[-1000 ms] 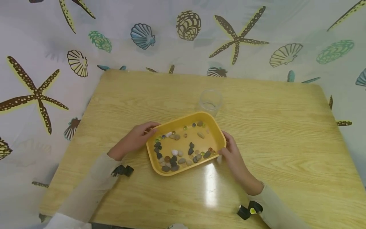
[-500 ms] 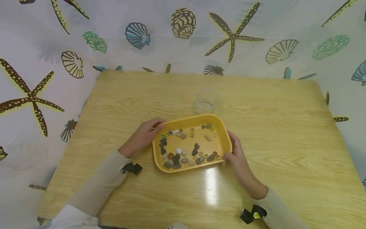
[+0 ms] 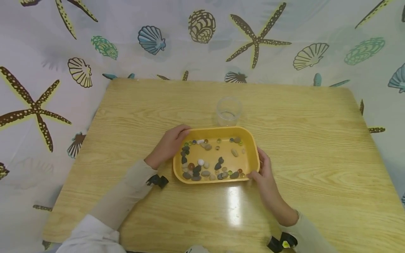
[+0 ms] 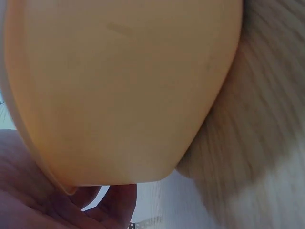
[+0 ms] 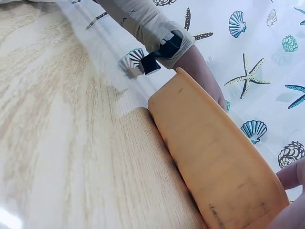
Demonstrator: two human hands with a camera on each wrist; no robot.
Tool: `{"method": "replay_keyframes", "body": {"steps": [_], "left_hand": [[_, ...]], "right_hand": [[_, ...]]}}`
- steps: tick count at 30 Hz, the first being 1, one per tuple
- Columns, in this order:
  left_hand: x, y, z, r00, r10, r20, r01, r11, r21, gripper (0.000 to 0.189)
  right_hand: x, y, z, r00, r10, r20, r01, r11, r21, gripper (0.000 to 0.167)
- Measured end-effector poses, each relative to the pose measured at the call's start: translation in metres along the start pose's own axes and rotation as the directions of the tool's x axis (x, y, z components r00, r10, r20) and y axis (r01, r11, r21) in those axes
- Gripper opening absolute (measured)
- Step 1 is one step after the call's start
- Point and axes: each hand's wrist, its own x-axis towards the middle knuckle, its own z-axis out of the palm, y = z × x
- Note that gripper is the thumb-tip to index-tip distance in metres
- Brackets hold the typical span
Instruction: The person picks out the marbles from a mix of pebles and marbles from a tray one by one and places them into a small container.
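A yellow tray (image 3: 218,132) sits low at the tabletop between both hands, its long sides running nearly left to right. Several grey and tan pebbles (image 3: 205,173), a white stone (image 3: 200,162) and small glass marbles (image 3: 230,173) are scattered inside, mostly along the edges. My left hand (image 3: 169,146) grips the far left corner, thumb over the rim; the left wrist view shows the tray's outer wall (image 4: 133,95) and fingers behind it. My right hand (image 3: 267,181) holds the right end near its front corner, thumb at the rim, with fingers partly hidden by the wall.
Just behind the tray stands a clear round container (image 3: 229,111). Wood-grain tabletop (image 3: 316,140) extends around it. A white curtain (image 3: 177,56) printed with starfish and shells hangs along the back and sides. Each sleeved wrist wears a black strap with a small block (image 3: 157,181).
Both hands have turned the tray clockwise, from slanting to nearly level with the table edge, and shifted it right. The left hand has moved right and away from the person along with its corner.
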Motion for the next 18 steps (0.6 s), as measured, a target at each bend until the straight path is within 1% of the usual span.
{"method": "replay_keyframes", "body": {"steps": [5,9,14,18], "left_hand": [[0.009,0.004,0.008,0.999,0.053,0.0,-0.053,0.999,0.002,0.028],[0.016,0.007,0.015,0.996,0.087,-0.007,-0.087,0.996,0.009,0.027],[0.021,0.012,0.025,0.997,0.076,-0.022,-0.076,0.997,0.005,0.026],[0.02,0.015,0.03,0.998,0.052,-0.035,-0.052,0.999,0.001,0.026]], "right_hand": [[0.003,-0.003,-0.008,0.996,0.027,-0.091,-0.038,0.991,-0.125,0.063],[0.011,-0.006,-0.016,0.991,-0.001,-0.137,-0.027,0.979,-0.2,0.056],[0.022,-0.005,-0.023,0.987,-0.069,-0.148,0.03,0.968,-0.251,0.048],[0.029,-0.003,-0.028,0.984,-0.13,-0.123,0.093,0.96,-0.265,0.044]]}}
